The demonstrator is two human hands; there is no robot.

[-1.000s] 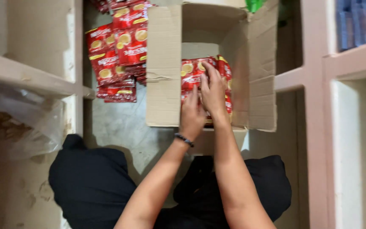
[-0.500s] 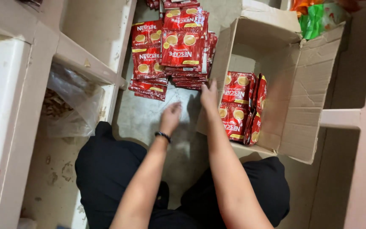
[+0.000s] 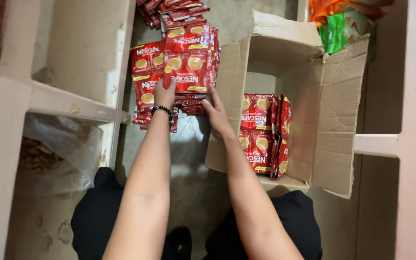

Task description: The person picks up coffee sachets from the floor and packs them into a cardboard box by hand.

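A pile of red sachet strips (image 3: pixel 186 62) lies on the grey floor. My left hand (image 3: pixel 163 92) rests on its near left edge, fingers on the top strip. My right hand (image 3: pixel 216 111) touches the pile's near right edge, fingers straight, beside the wall of an open cardboard box (image 3: pixel 333 110). Neither hand has lifted anything. Inside the box stand more red sachet strips (image 3: pixel 261 132), packed upright against its right side. A black bead bracelet (image 3: pixel 162 110) sits on my left wrist.
A pale shelf unit (image 3: pixel 68 103) stands to the left, with a clear plastic bag (image 3: pixel 56 149) in its lower bay. Another shelf (image 3: pixel 386 144) lies to the right. Green and orange packets (image 3: pixel 345 24) sit behind the box. My black-clad legs are at the bottom.
Both hands left the sachets in the box and moved left to the pile on the floor. The view shifted, so the box now sits to the right.
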